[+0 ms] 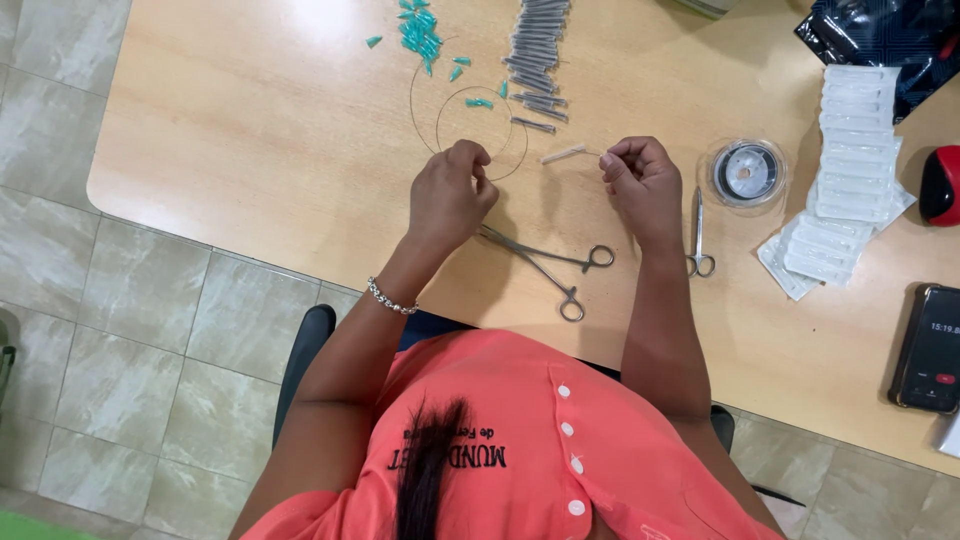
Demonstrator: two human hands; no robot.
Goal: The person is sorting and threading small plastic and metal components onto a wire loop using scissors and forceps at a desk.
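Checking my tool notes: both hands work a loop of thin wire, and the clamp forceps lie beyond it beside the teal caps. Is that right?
Not quite. In the head view the clamp forceps lie nearer the person, below the left hand and right hand, not by the teal caps. The hands do work the wire loop.

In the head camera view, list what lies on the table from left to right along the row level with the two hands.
Left hand → forceps → right hand → small scissors → wire spool → white packets → phone.
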